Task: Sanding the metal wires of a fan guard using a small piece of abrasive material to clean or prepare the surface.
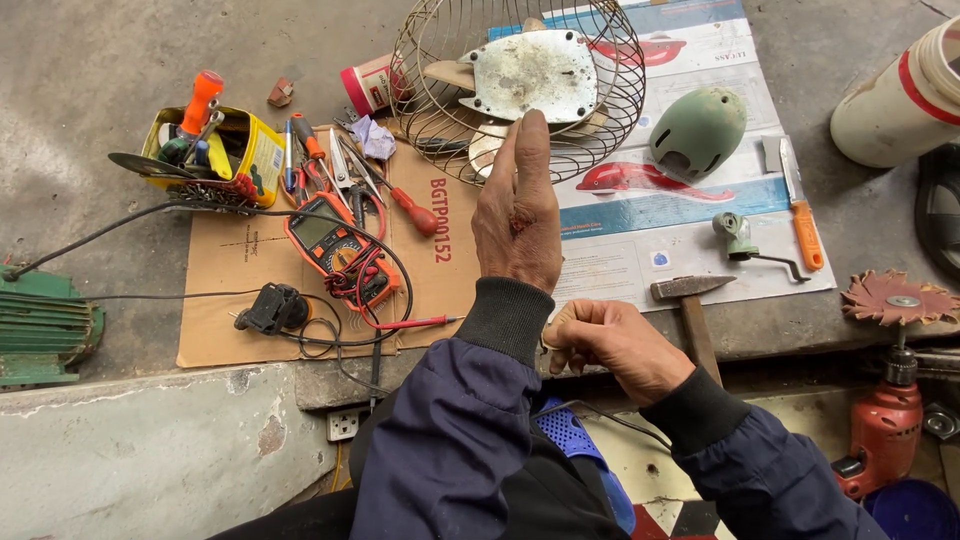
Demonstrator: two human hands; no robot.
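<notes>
Yellow tin [240, 150] full of screwdrivers. Left hand [518, 215] flat, released, near wire fan cage [520, 90]. Right hand [615, 345] clenched; content hidden.

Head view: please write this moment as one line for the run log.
left hand: open, raised flat before wire fan cage | right hand: closed, contents hidden | near: hammer, multimeter

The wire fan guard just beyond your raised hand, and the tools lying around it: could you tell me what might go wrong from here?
The left hand is raised flat just before the wire fan guard; a finger might catch in its wires. The multimeter leads trail in loose loops close to the left sleeve and could snag, dragging the meter. The hammer lies at the ledge beside the closed right hand; a nudge might tip it off.
</notes>
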